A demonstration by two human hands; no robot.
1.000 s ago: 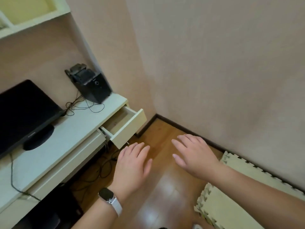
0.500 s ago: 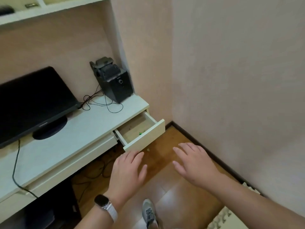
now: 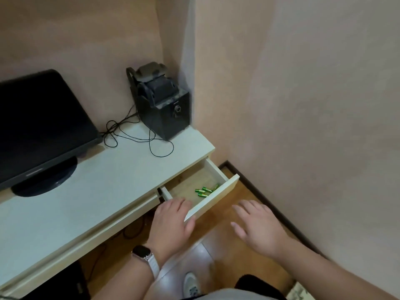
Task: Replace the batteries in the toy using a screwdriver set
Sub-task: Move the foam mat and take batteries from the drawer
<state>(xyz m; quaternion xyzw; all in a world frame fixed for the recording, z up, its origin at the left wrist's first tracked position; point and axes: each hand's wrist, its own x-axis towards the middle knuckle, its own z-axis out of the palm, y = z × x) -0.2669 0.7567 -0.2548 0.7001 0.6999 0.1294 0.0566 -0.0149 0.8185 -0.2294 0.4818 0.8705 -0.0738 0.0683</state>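
Fetching fresh cells looks like the step in hand: green batteries (image 3: 204,191) lie in the open drawer (image 3: 216,169) at the bench's (image 3: 97,191) right end. The left hand (image 3: 171,224) reaches its near corner and the right hand (image 3: 257,228) hangs beside it, both grips wide and empty. Next, pinch up batteries.

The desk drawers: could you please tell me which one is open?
The short right-hand drawer is open: it is pulled out, with green batteries lying inside. The long drawer to its left is shut, its front pushed fully in.
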